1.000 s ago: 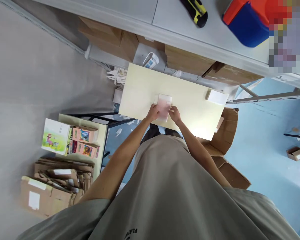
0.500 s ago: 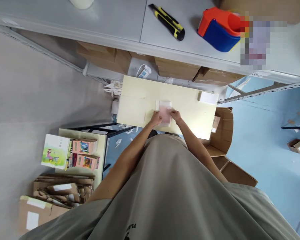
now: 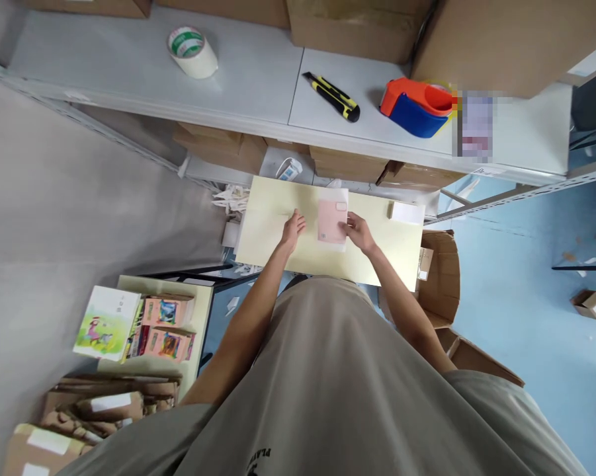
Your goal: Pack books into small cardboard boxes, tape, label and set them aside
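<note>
A flat pink booklet-like item (image 3: 330, 221) with a pale border, perhaps a clear or white sleeve, is above the pale yellow tabletop (image 3: 265, 248). My right hand (image 3: 358, 231) grips its right edge, the thumb lying over the pink face. To the left of it, my left hand (image 3: 293, 230) is apart from the item, its fingers loosely extended and nothing in them. A small white box (image 3: 407, 212) lies at the table's right end.
On the grey shelf (image 3: 248, 82) beyond are a tape roll (image 3: 198, 61), a yellow-black utility knife (image 3: 332, 97) and an orange-blue tape dispenser (image 3: 417, 109). Open cardboard boxes (image 3: 439, 277) stand right of the table. Books (image 3: 106, 324) and flattened cardboard (image 3: 109, 403) are at left.
My left hand has let go of the pink item and moved left. My right hand keeps hold of it, and it appears raised. The view has tilted up, showing more of the shelf.
</note>
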{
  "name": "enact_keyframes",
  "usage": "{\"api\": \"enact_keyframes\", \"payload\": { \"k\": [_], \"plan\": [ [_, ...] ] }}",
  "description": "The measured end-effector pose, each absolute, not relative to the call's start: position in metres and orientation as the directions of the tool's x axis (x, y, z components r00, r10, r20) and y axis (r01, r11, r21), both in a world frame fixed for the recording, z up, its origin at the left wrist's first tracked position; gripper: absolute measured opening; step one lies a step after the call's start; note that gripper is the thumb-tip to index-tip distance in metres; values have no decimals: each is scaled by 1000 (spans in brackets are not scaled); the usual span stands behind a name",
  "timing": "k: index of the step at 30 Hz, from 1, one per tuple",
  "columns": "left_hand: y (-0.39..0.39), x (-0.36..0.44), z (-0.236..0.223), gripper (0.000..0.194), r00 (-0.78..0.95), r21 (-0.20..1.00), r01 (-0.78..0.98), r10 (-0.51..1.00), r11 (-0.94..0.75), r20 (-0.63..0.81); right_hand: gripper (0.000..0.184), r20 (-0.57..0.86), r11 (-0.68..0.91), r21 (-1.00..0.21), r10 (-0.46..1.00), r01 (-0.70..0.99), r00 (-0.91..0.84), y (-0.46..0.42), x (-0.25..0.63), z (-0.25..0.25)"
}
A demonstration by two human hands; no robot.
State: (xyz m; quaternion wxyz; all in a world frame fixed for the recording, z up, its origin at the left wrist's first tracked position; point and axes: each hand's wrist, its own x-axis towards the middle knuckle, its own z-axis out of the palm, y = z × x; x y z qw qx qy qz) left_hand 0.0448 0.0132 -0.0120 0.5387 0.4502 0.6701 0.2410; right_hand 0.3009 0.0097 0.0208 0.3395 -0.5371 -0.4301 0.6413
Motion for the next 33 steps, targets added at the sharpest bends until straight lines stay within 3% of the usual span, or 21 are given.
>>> {"api": "enact_keyframes", "payload": {
  "k": [3, 9, 19, 27, 33],
  "plan": [
    [30, 50, 26, 98, 41, 875, 57, 875, 480, -482, 72, -234, -262, -961, 940, -83, -249, 24, 318, 62],
    [23, 68, 94, 96, 162, 895, -208, 916, 395, -366, 66, -151, -171, -981, 969, -90, -195, 25, 335, 97],
    [1, 76, 116, 63, 40, 867, -280, 908, 411, -418, 76, -187, -201, -977, 968, -76, -165, 4, 327, 98],
    [-3, 76, 125, 76, 123, 890, -252, 924, 381, -361, 72, -173, -190, -978, 967, -81, -185, 2, 323, 102],
    [-8, 83, 128, 74, 139, 926, -126, 931, 355, -338, 76, -157, -175, -978, 976, -110, -151, 2, 324, 92]
  ]
}}
